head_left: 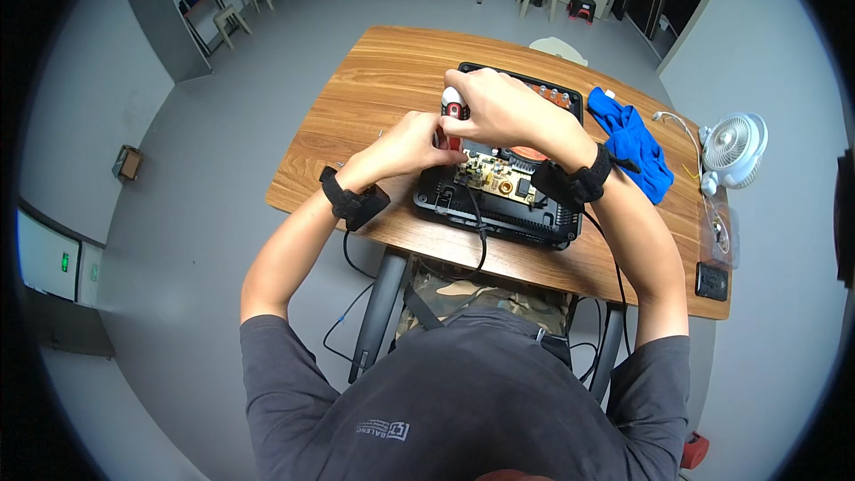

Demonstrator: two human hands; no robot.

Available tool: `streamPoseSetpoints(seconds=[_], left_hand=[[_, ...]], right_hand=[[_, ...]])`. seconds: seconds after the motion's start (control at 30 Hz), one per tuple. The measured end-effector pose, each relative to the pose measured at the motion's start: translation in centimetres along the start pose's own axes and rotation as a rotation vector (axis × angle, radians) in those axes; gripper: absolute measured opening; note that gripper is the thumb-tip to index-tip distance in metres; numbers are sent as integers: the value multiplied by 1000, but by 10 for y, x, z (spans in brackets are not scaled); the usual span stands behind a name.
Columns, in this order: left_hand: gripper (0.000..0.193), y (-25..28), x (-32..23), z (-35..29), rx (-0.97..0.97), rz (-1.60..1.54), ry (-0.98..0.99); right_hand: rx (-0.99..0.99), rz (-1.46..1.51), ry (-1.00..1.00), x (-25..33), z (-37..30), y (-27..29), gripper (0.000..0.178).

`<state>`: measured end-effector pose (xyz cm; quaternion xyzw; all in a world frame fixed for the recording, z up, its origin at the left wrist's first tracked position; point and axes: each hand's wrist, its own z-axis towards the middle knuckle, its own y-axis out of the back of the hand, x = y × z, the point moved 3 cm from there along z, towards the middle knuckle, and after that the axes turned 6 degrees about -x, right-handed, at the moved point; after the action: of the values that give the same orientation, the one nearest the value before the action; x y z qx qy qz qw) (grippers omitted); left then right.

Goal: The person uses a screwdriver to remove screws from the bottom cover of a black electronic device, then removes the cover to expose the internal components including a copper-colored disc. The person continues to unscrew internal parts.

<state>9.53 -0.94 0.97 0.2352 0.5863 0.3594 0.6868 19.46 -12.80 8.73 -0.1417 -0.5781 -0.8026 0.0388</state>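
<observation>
My right hand (499,107) is closed round a red, white and black screwdriver (454,105), apparently a powered one, held upright. At its lower red end, the fingers of my left hand (414,144) press together against it; its tip is hidden. Beneath both hands lies an opened black appliance (436,196), its casing showing vent slots. A tan circuit board (503,178) with a small copper-wound coil and a dark block sits in its near part. Behind the board, partly covered by my right arm, a large orange-red coil (527,153) shows.
A bundled blue cloth (632,147) lies right of the appliance on the wooden table (356,80). Farther right are a white fan (736,147), a clear plastic box (720,227) and a black phone (712,281). A black cable (483,240) hangs over the near edge.
</observation>
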Motion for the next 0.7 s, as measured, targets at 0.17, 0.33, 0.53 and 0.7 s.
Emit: streamPoseSetpoints(seconds=[0.17, 0.33, 0.53, 0.7], left_hand=[[29, 6, -9, -1, 10, -12, 7], [25, 5, 17, -8, 54, 23, -52], [16, 5, 20, -17, 54, 64, 24], [14, 11, 27, -17, 29, 112, 60]], right_hand=[[-47, 31, 15, -2, 0, 8, 40], [-107, 56, 10, -4, 5, 25, 40], [-197, 89, 9, 2, 9, 33, 42], [-195, 105, 0, 7, 10, 37, 42]])
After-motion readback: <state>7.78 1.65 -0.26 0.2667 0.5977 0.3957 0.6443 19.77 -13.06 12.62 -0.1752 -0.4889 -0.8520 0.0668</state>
